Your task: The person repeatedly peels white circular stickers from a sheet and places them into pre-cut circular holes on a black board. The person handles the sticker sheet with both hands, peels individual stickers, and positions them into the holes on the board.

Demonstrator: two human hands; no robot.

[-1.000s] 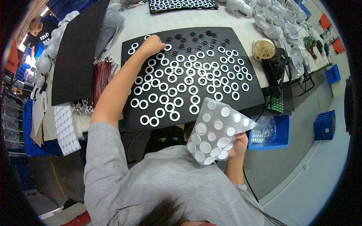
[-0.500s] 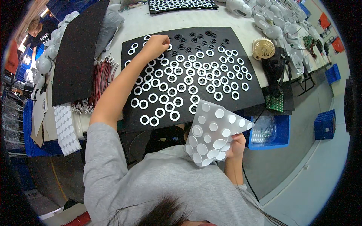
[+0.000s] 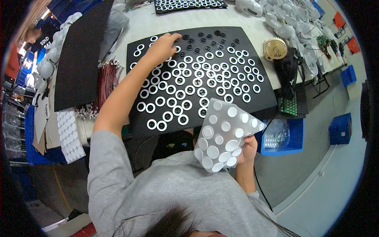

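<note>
My left hand [image 3: 162, 48] is over the far left part of a black board [image 3: 260, 103], fingers stretched toward the bare black round parts [image 3: 196, 51], thumb apart from them. I see nothing held in it. Just by the thumb lies a white ring [image 3: 177, 49]. Many more white rings [image 3: 180, 95], most with a dark part at the centre, cover the board. My right hand [image 3: 248, 149] is closed on the right edge of a translucent sheet [image 3: 221, 127] dotted with white round stickers. The sheet is tilted in front of my chest, over the board's near edge.
A gold fan [image 3: 275, 49] stands right of the board, with white shells [image 3: 304, 29] behind it. Red and black wires [image 3: 108, 81] and a dark panel [image 3: 81, 55] lie left. A blue bin [image 3: 290, 136] sits at lower right. A person [image 3: 37, 37] is at far left.
My left hand's fingers have gone from a pinch to stretched out, slightly farther up the board. The sheet in my right hand has tilted and risen a little.
</note>
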